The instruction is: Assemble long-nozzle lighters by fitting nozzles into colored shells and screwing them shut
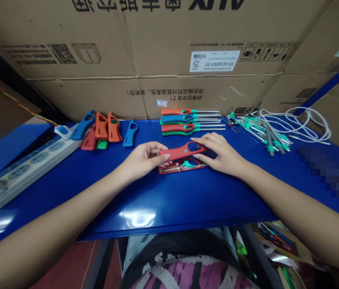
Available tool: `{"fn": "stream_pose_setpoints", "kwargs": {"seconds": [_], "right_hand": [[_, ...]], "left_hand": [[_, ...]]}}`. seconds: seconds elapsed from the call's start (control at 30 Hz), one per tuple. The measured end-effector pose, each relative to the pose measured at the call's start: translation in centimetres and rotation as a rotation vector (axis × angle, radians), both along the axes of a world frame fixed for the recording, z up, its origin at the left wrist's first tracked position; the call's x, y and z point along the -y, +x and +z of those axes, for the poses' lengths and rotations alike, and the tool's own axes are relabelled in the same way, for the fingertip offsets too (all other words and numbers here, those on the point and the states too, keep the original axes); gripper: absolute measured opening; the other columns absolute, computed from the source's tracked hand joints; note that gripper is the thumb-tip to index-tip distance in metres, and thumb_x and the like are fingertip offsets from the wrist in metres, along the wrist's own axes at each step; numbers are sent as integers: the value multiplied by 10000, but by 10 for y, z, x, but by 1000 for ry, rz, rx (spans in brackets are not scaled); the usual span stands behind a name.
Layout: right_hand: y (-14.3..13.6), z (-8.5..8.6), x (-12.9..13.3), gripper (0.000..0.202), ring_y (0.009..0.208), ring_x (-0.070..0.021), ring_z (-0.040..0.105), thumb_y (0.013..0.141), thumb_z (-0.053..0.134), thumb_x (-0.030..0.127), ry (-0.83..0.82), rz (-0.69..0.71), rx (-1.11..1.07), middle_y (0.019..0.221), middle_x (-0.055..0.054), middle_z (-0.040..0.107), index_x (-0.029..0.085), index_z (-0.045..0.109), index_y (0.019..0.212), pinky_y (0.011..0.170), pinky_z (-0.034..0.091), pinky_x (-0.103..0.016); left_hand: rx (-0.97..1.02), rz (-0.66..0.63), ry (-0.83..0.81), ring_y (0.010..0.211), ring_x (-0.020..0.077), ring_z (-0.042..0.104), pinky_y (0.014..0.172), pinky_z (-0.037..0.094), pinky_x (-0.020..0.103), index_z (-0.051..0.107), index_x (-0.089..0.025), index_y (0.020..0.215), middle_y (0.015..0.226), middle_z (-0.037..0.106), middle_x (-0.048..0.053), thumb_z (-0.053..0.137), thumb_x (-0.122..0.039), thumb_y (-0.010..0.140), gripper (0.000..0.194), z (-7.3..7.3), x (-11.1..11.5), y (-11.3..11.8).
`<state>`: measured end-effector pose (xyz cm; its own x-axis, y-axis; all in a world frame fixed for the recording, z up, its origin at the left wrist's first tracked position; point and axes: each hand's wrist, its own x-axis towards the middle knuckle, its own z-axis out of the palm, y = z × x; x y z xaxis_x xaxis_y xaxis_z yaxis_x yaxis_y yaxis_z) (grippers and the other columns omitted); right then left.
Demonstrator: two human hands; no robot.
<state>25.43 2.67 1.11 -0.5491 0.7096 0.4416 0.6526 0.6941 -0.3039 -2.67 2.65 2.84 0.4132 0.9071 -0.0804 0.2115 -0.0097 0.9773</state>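
Note:
A red handle shell is held level between both hands, its looped end to the right. My left hand pinches its left end. The fingers and thumb of my right hand close on the looped right end. Just below it, nearer me, lies the other red half shell on the blue table, open side up. Inside that half show a teal trigger piece and a pale inner part. The right end of this lower half is partly hidden by my right hand.
Assembled lighters lie behind my hands. Loose orange, blue, red and green shells are at the left, near a white power strip. Metal tubes with teal parts and a white cable are at the right. Cardboard stands behind.

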Motion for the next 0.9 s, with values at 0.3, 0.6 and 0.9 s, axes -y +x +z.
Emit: {"fn": "stream_pose_setpoints", "kwargs": {"seconds": [0.3, 0.6, 0.9], "right_hand": [[-4, 1, 4, 344, 945, -247, 568, 934, 641, 447, -82, 67, 3, 1042, -91, 680, 215, 634, 1187, 864, 409, -407], [-7, 3, 7, 329, 997, -247, 571, 930, 627, 496, -147, 112, 104, 1082, -82, 666, 225, 664, 1114, 882, 373, -408], [-4, 6, 7, 346, 1024, -253, 588, 916, 645, 487, -150, 136, 144, 1102, -83, 666, 248, 686, 1162, 892, 364, -413]], "left_hand": [[-443, -119, 609, 1009, 258, 689, 898, 552, 416, 688, -154, 1214, 1142, 735, 113, 700, -346, 868, 396, 3, 14, -1], [-678, -237, 804, 1002, 250, 661, 871, 530, 378, 684, -191, 1181, 1086, 715, 76, 655, -328, 931, 286, 1, 17, -3], [-694, -246, 793, 1033, 252, 659, 880, 532, 374, 691, -197, 1175, 1108, 710, 74, 672, -339, 917, 295, 2, 18, -3]]}}
